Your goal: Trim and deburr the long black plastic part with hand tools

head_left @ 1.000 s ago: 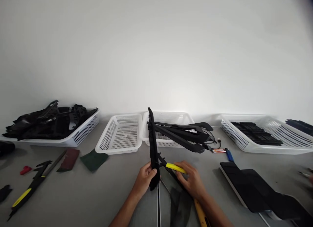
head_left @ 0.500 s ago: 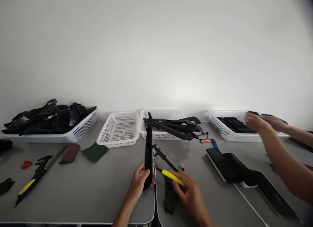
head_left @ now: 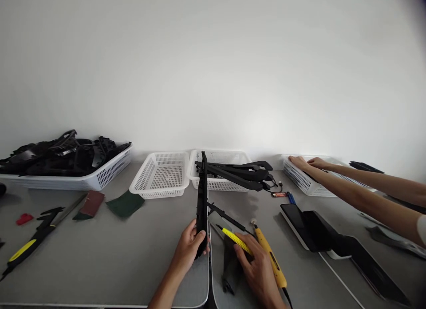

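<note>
My left hand (head_left: 190,247) grips the lower end of a long, narrow black plastic strip (head_left: 202,193), which stands nearly upright over the seam between two tables. In my right hand (head_left: 258,264) is a slim tool with a ribbed yellow handle (head_left: 236,241). Its thin dark tip points toward the strip but is apart from it. Right beside that hand lies a corded yellow rotary tool (head_left: 271,257) with a small pale head. Under and left of the hand is a dark piece (head_left: 229,264), partly hidden. Black calipers (head_left: 228,216) lie just beyond.
Long black parts (head_left: 239,173) rest across a white basket (head_left: 219,156). Other white baskets (head_left: 159,194) stand along the wall. A co-worker's arms (head_left: 353,184) reach in from the right. A phone (head_left: 302,227), a yellow-black file (head_left: 33,242), sandpaper (head_left: 91,203) and green sheet (head_left: 125,204) lie around.
My right hand has drawn the yellow-handled tool's tip away from the strip, slightly right. The yellow rotary tool now shows beside it. The co-worker's hands have moved left onto the right basket.
</note>
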Action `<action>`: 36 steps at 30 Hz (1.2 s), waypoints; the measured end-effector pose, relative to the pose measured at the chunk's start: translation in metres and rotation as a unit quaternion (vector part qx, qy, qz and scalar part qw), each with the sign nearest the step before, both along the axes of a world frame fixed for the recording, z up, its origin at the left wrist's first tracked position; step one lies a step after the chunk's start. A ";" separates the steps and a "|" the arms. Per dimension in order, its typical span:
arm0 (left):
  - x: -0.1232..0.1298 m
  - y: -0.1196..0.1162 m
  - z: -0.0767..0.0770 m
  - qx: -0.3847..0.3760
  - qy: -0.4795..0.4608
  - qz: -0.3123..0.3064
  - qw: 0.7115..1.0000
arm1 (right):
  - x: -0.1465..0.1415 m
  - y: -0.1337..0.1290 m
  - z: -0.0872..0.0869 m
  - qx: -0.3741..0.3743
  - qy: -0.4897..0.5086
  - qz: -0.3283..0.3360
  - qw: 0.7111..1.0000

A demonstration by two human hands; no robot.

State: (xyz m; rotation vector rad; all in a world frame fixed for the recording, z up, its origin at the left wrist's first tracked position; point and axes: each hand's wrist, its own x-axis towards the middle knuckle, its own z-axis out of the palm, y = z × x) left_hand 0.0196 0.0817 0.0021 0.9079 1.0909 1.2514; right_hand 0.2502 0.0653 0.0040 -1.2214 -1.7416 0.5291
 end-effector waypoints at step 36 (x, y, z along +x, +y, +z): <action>0.000 -0.005 0.013 -0.001 0.044 -0.035 0.998 | 0.005 -0.004 -0.003 -0.031 -0.003 0.002 1.000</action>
